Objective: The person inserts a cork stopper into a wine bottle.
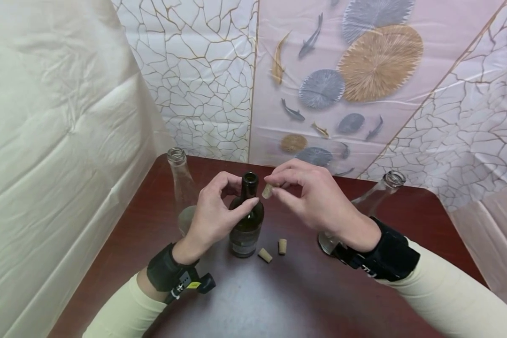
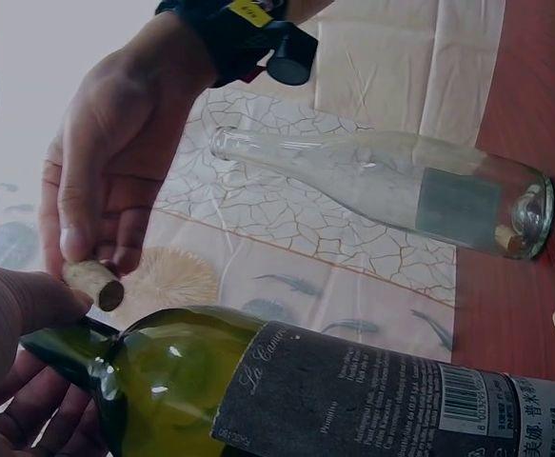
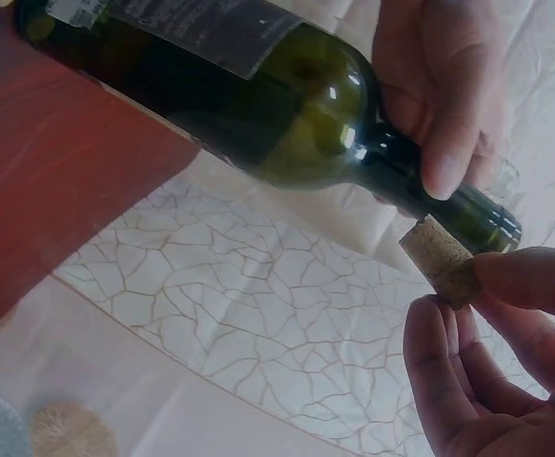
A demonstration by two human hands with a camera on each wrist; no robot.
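A dark green wine bottle (image 1: 245,237) with a dark label stands upright on the table in the head view. Around its neck my left hand (image 1: 211,211) holds on, thumb at the front and fingers behind. Just right of the bottle's mouth, my right hand (image 1: 314,195) pinches a cork (image 1: 267,191) between thumb and fingertips. The right wrist view shows this cork (image 3: 439,259) beside the bottle neck, outside the opening. Two more corks lie in front of the bottle: one cork (image 1: 265,255) on its side, another cork (image 1: 282,246) just right of it.
A clear glass bottle (image 1: 180,180) stands behind my left hand. Another clear bottle (image 1: 373,193) is partly hidden by my right hand; a cork (image 2: 508,237) lies inside it in the left wrist view. Patterned sheets (image 1: 203,94) hang behind the dark red table (image 1: 426,225).
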